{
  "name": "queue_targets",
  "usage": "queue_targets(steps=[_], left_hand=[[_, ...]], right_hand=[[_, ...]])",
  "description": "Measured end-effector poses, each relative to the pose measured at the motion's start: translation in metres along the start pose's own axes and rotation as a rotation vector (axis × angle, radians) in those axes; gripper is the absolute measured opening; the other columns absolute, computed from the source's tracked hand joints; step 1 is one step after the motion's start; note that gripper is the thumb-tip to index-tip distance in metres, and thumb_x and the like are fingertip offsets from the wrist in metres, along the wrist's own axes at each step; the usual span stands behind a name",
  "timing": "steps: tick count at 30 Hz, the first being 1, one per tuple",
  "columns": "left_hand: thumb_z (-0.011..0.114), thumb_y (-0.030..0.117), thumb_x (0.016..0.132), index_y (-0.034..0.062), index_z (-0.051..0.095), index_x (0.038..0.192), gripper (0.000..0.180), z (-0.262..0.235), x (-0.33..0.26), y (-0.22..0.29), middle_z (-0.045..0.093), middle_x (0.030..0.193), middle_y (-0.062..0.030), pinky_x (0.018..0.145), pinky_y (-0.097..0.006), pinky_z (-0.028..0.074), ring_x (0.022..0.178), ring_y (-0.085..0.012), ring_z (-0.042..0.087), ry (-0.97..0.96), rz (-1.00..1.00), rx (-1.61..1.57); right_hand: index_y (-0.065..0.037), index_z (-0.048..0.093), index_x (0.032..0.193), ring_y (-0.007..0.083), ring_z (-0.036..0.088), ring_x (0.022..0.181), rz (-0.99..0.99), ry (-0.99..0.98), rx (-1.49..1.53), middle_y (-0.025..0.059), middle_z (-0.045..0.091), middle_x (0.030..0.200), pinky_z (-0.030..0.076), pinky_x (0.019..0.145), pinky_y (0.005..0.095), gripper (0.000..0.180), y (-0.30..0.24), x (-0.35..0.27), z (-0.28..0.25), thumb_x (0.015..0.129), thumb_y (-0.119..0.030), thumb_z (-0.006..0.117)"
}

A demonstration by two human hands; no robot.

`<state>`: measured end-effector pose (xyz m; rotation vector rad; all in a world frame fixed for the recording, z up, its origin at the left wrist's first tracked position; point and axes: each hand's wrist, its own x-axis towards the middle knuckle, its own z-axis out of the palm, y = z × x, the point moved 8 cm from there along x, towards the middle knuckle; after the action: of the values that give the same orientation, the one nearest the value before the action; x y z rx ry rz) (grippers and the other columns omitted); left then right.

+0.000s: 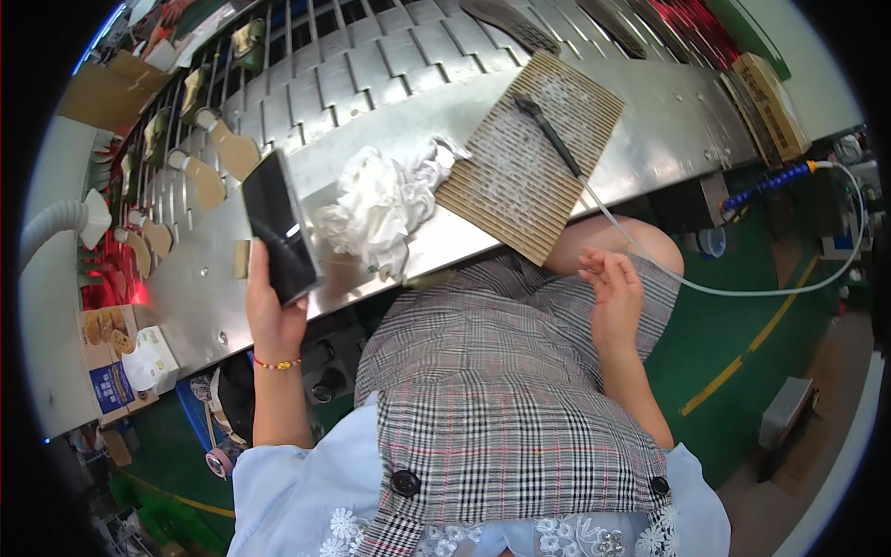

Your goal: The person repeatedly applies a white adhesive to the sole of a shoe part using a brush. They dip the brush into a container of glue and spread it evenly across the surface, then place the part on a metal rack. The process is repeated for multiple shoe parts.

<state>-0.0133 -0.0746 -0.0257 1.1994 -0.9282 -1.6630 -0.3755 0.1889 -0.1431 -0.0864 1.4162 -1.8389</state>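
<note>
The left hand is gripping a black, flat, rectangular phone with a glossy dark screen by its lower end, the thumb pressing along the left edge and the other fingers wrapping mostly underneath. The phone is tilting slightly, its screen facing up, at the left part of a silvery metal worktable; whether it is touching the metal, one cannot tell. A thin red-and-yellow bracelet is circling the left wrist.

The right hand is hovering near the bare knee, palm turned inward, its fingers curling loosely and standing a little apart, pinching nothing that shows.

Between the hands, a crumpled bundle of thin white material (paper or cloth, one cannot tell which) is lying on the metal just right of the phone. Beside it, a ribbed tan cardboard sheet is lying aslant, jutting past the near edge. A slim black-handled tool is resting across that sheet, its pale grey cable trailing off to the right. Beige, sole-shaped flat pieces are lying beyond the phone.
</note>
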Motion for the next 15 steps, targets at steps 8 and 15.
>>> queue_targets(steps=[8,15], left_hand=[[0.036,0.054,0.101,-0.0038,0.062,0.113,0.065,-0.211,0.004,0.101,0.067,0.089,-0.0057,0.063,-0.025,0.049,0.074,-0.0123,0.063,0.681,0.382,0.519],[0.044,0.037,0.101,0.0015,0.064,0.116,0.044,-0.229,0.015,0.141,0.065,0.114,-0.0148,0.090,-0.041,0.045,0.105,-0.0293,0.059,0.920,0.676,1.468]], right_hand=[[-0.008,0.022,0.150,0.0138,0.056,0.068,0.013,0.063,0.206,0.0135,0.063,0.101,0.046,0.060,0.0243,0.067,-0.009,0.037,0.018,0.092,-0.003,0.055],[-0.002,0.025,0.148,0.0083,0.050,0.069,-0.663,0.129,-0.029,0.0068,0.062,0.094,0.042,0.065,0.0219,0.060,-0.120,0.046,0.062,0.095,-0.006,0.053]])
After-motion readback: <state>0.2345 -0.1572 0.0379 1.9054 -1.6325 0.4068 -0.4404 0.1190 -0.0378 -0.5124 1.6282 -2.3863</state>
